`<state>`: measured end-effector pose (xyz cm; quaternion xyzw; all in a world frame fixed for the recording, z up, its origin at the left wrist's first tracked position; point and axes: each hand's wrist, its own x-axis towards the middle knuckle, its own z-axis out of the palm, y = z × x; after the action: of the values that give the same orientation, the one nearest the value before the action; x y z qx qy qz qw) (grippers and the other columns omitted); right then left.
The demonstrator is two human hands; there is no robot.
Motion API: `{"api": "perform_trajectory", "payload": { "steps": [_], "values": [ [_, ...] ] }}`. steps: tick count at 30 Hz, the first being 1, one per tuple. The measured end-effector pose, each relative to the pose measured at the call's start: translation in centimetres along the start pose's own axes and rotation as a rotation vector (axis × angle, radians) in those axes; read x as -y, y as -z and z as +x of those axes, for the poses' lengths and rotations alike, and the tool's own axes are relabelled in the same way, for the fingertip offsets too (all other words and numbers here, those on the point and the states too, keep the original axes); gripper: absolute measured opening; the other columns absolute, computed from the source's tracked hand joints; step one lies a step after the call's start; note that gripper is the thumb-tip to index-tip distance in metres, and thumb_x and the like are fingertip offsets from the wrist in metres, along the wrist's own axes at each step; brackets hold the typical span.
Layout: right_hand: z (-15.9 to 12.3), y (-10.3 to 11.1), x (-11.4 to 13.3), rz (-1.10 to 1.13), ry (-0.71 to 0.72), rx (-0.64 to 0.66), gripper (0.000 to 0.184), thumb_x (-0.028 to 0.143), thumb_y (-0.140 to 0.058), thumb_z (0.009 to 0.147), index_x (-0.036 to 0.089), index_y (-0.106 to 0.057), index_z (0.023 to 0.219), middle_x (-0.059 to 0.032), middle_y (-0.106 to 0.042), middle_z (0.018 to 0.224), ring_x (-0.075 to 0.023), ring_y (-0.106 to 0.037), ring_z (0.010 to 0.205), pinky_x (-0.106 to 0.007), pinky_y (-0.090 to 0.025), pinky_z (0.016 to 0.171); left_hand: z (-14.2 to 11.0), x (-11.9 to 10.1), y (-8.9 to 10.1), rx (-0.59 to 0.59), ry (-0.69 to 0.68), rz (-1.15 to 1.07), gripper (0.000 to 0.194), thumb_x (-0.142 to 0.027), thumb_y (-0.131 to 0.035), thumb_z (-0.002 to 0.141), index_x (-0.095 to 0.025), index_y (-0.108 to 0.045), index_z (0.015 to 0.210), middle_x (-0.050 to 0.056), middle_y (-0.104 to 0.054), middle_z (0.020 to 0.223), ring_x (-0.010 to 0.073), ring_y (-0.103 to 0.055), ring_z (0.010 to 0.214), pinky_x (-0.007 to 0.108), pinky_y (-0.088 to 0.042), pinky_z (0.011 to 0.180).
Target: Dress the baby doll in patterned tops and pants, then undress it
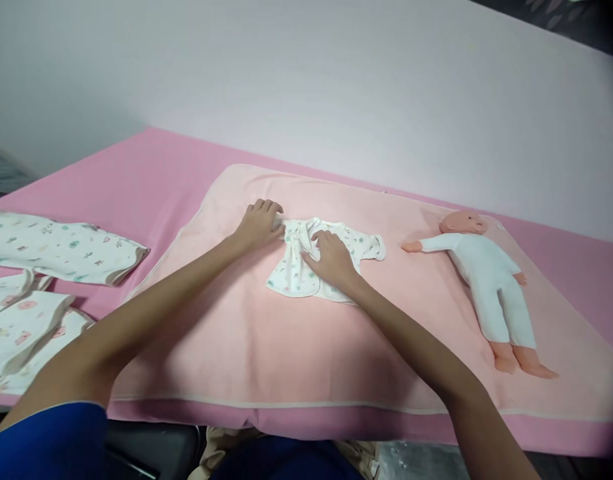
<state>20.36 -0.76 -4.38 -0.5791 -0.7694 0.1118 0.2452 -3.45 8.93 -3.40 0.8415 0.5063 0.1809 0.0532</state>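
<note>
Behind everything rises a pale wall [306, 87], and below it a pink-covered desk [151, 167] carries a peach mat [226, 347], perhaps spread for a soft, level base. Towards its right edge a doll [479, 267] in white lies on its back beyond my right forearm [411, 343], presumably out of its way. Printed clothes [61, 247] lie at the far left, seemingly set aside. Between them, near the mat's middle, a small printed shirt [293, 273] lies mostly flat, one sleeve [372, 247] stretched towards the doll. My right hand [333, 257] rests on its front, thumb and forefinger apart, likely steadying the cloth. My left hand [259, 225] curls at the opposite sleeve; whether those fingers pinch it, I cannot tell.
</note>
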Motion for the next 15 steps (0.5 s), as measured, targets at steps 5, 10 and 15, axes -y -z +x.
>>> {"api": "perform_trajectory", "payload": {
  "steps": [5, 10, 15],
  "values": [
    [4.5, 0.0, -1.7, 0.118, -0.25, 0.205, 0.025, 0.044, -0.065, 0.105, 0.023, -0.062, 0.091, -0.0041, -0.076, 0.094, -0.022, -0.066, 0.087, -0.034, -0.047, 0.08, 5.2, 4.3, -0.5, 0.265, 0.041, -0.071, 0.061, -0.064, -0.057, 0.093, -0.018, -0.067, 0.132, 0.017, -0.075, 0.141, 0.0391, -0.061, 0.137, 0.053, -0.029, 0.125],
    [2.6, 3.2, -4.0, 0.159, -0.372, 0.255, 0.027, 0.033, -0.049, 0.109, 0.022, -0.071, 0.099, -0.0047, -0.082, 0.099, -0.019, -0.067, 0.076, -0.033, -0.048, 0.073, 6.0, 7.6, -0.5, 0.36, 0.064, -0.039, 0.054, -0.058, -0.052, 0.097, -0.019, -0.069, 0.13, 0.014, -0.08, 0.131, 0.0347, -0.07, 0.123, 0.053, -0.028, 0.125],
    [1.3, 5.3, -5.9, 0.092, -0.353, 0.211, 0.025, 0.03, -0.056, 0.105, 0.023, -0.072, 0.123, -0.0073, -0.084, 0.108, -0.024, -0.072, 0.093, -0.036, -0.053, 0.088, 7.2, 5.7, -0.2, 0.292, 0.052, 0.02, 0.053, -0.058, -0.06, 0.092, -0.02, -0.072, 0.127, 0.02, -0.073, 0.143, 0.0445, -0.055, 0.143, 0.056, -0.037, 0.122]
  ]
}}
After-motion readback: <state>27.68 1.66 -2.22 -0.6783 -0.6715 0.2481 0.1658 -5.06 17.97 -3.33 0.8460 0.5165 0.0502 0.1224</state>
